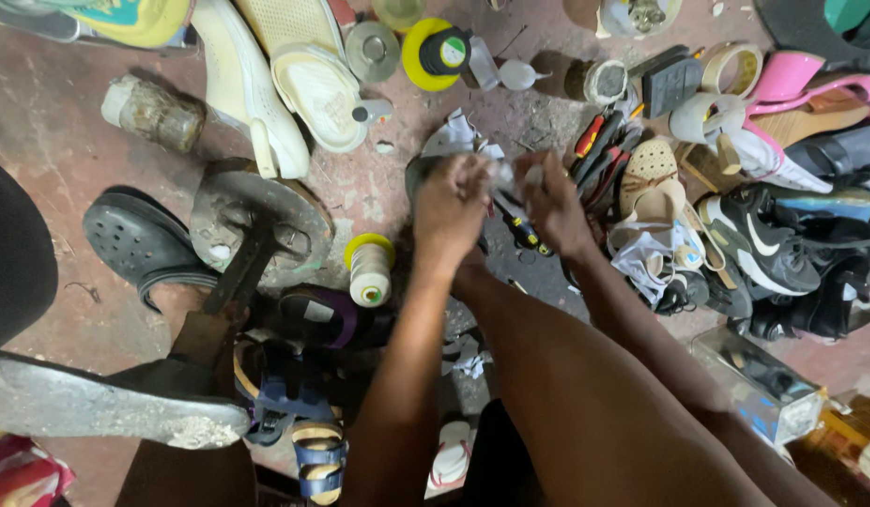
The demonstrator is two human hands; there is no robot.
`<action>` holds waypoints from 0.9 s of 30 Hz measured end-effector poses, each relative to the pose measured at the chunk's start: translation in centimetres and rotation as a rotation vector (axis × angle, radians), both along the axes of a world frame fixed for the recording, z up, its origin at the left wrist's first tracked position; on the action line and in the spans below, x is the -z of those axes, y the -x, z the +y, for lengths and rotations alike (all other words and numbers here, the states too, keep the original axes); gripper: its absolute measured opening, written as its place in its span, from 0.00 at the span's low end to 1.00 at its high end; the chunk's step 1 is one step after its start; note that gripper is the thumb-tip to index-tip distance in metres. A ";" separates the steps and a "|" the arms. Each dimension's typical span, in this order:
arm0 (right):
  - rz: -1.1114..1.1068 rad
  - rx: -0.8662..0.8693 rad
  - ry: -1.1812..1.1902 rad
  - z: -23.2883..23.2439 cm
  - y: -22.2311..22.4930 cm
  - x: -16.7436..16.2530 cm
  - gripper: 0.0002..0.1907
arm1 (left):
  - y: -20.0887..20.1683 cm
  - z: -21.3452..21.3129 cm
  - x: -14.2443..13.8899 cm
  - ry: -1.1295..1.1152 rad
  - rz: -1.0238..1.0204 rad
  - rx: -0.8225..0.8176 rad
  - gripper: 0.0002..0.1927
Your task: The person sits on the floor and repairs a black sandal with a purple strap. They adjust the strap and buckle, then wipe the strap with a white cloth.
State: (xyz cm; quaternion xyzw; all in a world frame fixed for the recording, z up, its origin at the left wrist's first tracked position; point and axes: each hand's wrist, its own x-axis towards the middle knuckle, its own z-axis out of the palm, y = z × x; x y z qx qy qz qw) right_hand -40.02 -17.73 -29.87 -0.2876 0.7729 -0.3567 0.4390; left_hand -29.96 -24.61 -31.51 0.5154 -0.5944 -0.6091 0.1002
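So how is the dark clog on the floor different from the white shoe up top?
The dark clog is black-grey with small round holes; the white shoe is cream and smooth. The clog lies left of the iron shoe stand, while the white shoe lies above it, beside a pale sandal. Both rest on the floor, untouched by the left hand or right hand.

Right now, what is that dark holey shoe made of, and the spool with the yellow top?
The dark clog looks like soft moulded rubber or foam: matte, one piece, punched holes. The spool seems wound with pale thread, on a glossy yellow plastic-looking cap.
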 end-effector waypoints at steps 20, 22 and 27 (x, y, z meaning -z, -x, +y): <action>-0.487 0.336 0.201 3.0 0.9 0.7 0.04 | 0.6 4.4 3.8 -0.770 0.585 -0.239 0.11; -0.602 0.395 0.240 2.7 1.0 1.0 0.02 | 0.5 4.2 3.6 -0.734 0.665 -0.163 0.12; -0.691 0.484 0.206 2.3 0.9 1.5 0.05 | 1.1 4.6 3.4 -0.534 0.684 -0.180 0.14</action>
